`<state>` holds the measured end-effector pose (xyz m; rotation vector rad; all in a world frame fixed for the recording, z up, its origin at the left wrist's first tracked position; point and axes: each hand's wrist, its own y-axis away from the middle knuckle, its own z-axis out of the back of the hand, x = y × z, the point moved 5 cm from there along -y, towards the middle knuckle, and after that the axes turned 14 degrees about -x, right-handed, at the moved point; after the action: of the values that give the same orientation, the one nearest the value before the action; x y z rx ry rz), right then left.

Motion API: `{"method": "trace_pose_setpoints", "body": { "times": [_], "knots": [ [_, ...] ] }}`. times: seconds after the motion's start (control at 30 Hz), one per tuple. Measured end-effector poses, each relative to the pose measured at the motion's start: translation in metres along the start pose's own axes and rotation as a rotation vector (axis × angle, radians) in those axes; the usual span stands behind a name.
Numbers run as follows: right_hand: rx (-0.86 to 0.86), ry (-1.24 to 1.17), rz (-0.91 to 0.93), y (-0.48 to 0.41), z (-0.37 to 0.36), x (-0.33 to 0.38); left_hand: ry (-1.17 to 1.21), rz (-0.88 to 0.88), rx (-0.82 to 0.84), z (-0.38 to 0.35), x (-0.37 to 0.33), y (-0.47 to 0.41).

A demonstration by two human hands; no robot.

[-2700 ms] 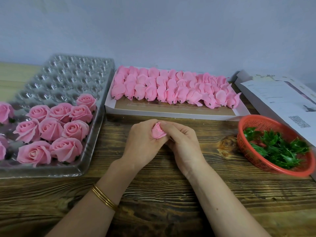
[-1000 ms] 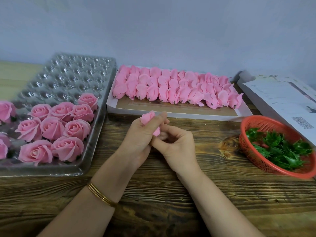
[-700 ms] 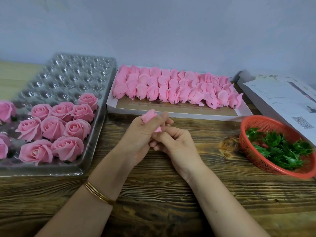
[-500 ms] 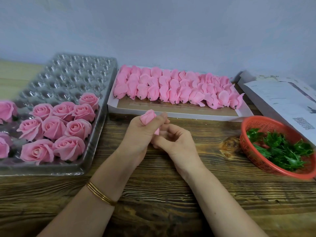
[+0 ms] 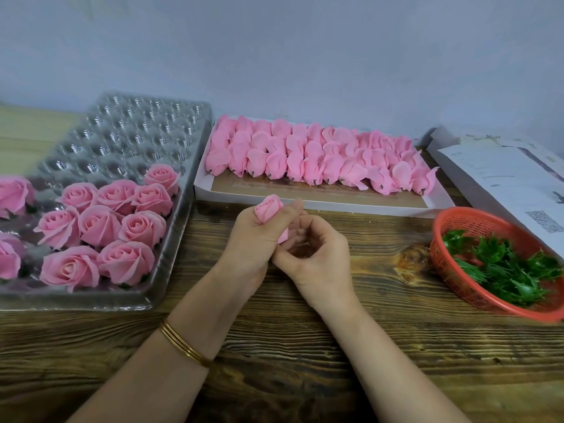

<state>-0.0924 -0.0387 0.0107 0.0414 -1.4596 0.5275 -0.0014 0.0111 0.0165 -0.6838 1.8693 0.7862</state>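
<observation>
**Position.** I am viewing the bud point(image 5: 269, 207) held in the air just in front of the box point(image 5: 320, 203), before the left half of its near edge and above the table point(image 5: 305, 346).

**Left hand** point(image 5: 259, 242). The fingers are curling round the bud's middle and the thumb is lying across it. The rolled tip is standing free above the fist.

**Right hand** point(image 5: 317, 257). The fingers are curling in together, with their tips at the bud's lower end, where a strip of pink is showing between the two hands. I am judging this a pinch on the base, but the contact itself is partly hidden.

**Surroundings.** Loose pink pieces are filling the back of the box. Finished roses point(image 5: 100, 227) are sitting in the tray point(image 5: 128, 138) left of the box. A basket point(image 5: 451, 227) of green calyxes point(image 5: 503, 267) is standing to the front right of the box.

**Step in hand, as I judge it.** The petals are being shaped and tightened round the core.

**Recommendations.**
- Keep the left grip light, because the petals look soft and are likely to crease.
- Let the right fingertips turn the base in small amounts while the left thumb is smoothing each petal edge flat.
- Leave the tip uncovered so the spiral can be checked.
- Keep the bud upright, away from the box edge.
</observation>
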Motion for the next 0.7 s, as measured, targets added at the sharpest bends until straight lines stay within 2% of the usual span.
{"method": "trace_pose_setpoints", "body": {
  "times": [0.3,0.43,0.6,0.7],
  "knots": [
    [-0.012,-0.04,-0.014,-0.001,0.002,0.0,0.003,0.017,0.036,-0.001,0.001,0.0],
    [0.061,-0.167,-0.121,-0.003,-0.002,-0.004,-0.035,0.016,0.081,-0.002,-0.001,-0.001],
    [0.184,-0.379,-0.372,-0.002,-0.01,-0.011,-0.083,-0.001,0.081,0.0,-0.001,-0.001],
    [0.19,-0.408,-0.375,-0.001,-0.011,-0.011,-0.061,-0.015,0.056,0.001,-0.001,-0.002]
  ]
}}
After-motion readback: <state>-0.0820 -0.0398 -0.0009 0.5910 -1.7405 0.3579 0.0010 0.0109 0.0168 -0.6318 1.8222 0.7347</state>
